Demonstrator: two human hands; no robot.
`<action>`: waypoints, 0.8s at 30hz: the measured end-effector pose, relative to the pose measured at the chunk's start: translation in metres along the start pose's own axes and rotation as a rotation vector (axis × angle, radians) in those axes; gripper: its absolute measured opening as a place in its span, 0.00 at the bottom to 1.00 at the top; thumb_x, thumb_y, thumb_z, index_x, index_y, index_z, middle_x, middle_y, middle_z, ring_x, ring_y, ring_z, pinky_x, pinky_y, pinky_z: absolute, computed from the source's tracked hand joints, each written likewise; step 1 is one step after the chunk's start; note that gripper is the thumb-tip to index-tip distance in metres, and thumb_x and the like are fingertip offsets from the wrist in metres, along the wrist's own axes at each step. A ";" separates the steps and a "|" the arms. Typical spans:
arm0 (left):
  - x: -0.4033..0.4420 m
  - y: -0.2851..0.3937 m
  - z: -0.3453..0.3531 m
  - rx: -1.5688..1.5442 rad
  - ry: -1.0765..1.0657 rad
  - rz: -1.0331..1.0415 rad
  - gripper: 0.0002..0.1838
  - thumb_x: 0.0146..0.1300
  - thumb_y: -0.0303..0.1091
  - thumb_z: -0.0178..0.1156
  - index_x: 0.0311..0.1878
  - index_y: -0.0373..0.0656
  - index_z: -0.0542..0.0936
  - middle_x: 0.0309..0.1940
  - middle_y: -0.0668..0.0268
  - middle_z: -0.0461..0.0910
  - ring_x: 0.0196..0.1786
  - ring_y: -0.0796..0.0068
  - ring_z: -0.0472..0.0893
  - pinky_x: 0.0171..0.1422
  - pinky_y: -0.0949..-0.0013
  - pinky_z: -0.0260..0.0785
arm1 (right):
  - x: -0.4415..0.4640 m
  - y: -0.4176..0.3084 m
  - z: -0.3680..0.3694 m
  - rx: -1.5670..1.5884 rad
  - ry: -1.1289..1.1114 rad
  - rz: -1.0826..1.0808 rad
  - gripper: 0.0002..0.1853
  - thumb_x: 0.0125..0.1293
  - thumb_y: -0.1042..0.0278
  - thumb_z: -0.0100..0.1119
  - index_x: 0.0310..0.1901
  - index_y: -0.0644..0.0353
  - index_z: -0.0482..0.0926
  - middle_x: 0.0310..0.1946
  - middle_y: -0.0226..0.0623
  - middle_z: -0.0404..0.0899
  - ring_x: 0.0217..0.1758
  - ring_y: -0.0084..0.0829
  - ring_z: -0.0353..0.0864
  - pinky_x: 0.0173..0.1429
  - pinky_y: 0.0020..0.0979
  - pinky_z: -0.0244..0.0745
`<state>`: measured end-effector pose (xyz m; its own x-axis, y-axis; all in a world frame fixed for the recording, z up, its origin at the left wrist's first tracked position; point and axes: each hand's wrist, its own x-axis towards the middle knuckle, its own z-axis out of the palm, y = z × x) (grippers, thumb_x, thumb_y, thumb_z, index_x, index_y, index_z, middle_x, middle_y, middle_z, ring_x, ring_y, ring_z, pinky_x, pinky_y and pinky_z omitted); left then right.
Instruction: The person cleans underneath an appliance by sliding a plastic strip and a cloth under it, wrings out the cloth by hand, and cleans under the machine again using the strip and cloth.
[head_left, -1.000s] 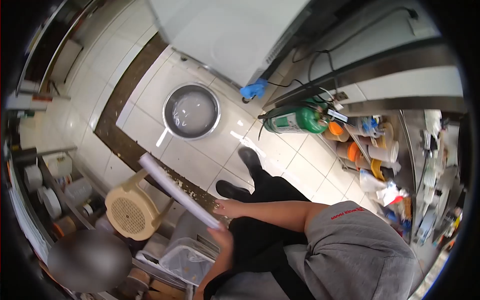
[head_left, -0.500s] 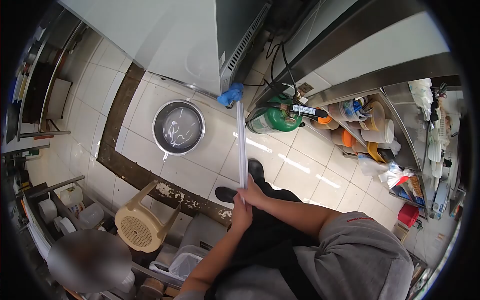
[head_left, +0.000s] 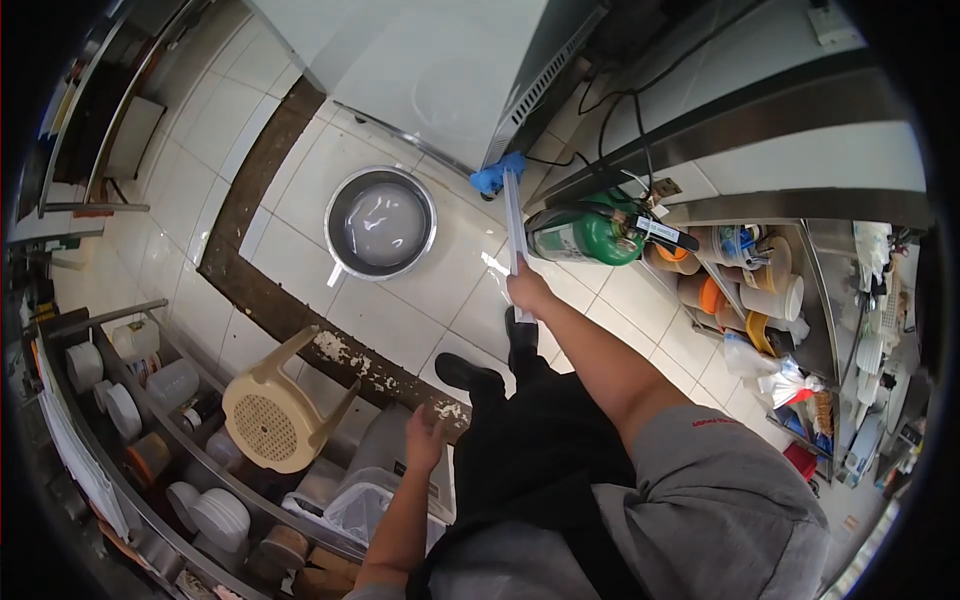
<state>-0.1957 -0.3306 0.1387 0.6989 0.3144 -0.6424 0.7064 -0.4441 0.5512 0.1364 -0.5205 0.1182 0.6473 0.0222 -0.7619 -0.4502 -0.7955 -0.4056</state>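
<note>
My right hand (head_left: 530, 292) is wrapped round a long, pale, flat strip (head_left: 515, 220). At the strip's far end is a bunched blue cloth or glove (head_left: 498, 174), beside the lower corner of a large white appliance (head_left: 400, 70). My left hand (head_left: 425, 440) is off the strip, low beside my dark trousers, its fingers loosely apart with nothing in them. A round metal pot (head_left: 333, 258) holding cloudy greyish liquid (head_left: 385, 225) stands on the tiled floor, left of the strip.
A green fire extinguisher (head_left: 605, 240) lies or leans right of the strip. Black cables (head_left: 640, 130) hang behind it. Shelves with tubs (head_left: 775, 295) stand at right. A beige plastic stool (head_left: 270, 425) and a rack with containers (head_left: 215, 515) are at lower left.
My left hand has let go of the strip and dropped back toward my body. My right hand has moved farther up along the strip. The camera view has shifted.
</note>
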 end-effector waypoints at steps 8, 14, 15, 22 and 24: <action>-0.069 -0.131 -0.009 0.168 -0.078 -0.354 0.32 0.57 0.37 0.60 0.63 0.42 0.62 0.47 0.50 0.71 0.52 0.53 0.72 0.57 0.56 0.65 | 0.010 0.000 -0.039 -0.207 -0.215 -0.090 0.46 0.48 0.70 0.57 0.71 0.57 0.47 0.50 0.56 0.74 0.50 0.42 0.76 0.53 0.34 0.70; -0.071 -0.130 -0.001 0.085 -0.007 -0.349 0.31 0.57 0.37 0.61 0.63 0.43 0.63 0.45 0.53 0.72 0.51 0.54 0.72 0.57 0.56 0.65 | 0.034 -0.017 -0.064 -0.098 -0.357 0.011 0.46 0.46 0.74 0.54 0.71 0.50 0.49 0.52 0.51 0.72 0.53 0.40 0.72 0.53 0.34 0.69; -0.068 -0.129 0.002 0.056 0.002 -0.345 0.30 0.57 0.37 0.61 0.63 0.44 0.64 0.45 0.53 0.72 0.50 0.54 0.72 0.56 0.57 0.66 | 0.037 -0.019 -0.065 -0.216 -0.335 -0.019 0.46 0.47 0.74 0.52 0.71 0.47 0.48 0.53 0.53 0.72 0.53 0.42 0.74 0.52 0.36 0.71; -0.060 -0.118 -0.002 -0.077 0.019 -0.373 0.27 0.58 0.34 0.60 0.61 0.44 0.67 0.43 0.53 0.73 0.49 0.57 0.73 0.54 0.59 0.66 | 0.033 -0.036 -0.041 -0.753 -0.170 0.156 0.46 0.50 0.74 0.48 0.72 0.49 0.41 0.56 0.54 0.72 0.56 0.47 0.75 0.57 0.38 0.71; -0.062 -0.116 -0.011 -0.060 0.013 -0.365 0.27 0.58 0.34 0.60 0.62 0.45 0.66 0.45 0.53 0.72 0.48 0.58 0.73 0.53 0.59 0.68 | 0.047 -0.031 -0.027 -0.832 -0.149 0.155 0.46 0.52 0.73 0.46 0.72 0.50 0.36 0.57 0.54 0.71 0.58 0.46 0.74 0.58 0.37 0.70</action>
<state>-0.3197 -0.2894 0.1203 0.4006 0.4538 -0.7960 0.9146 -0.2506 0.3174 0.1969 -0.5108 0.1089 0.5019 -0.0903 -0.8602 0.1087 -0.9801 0.1663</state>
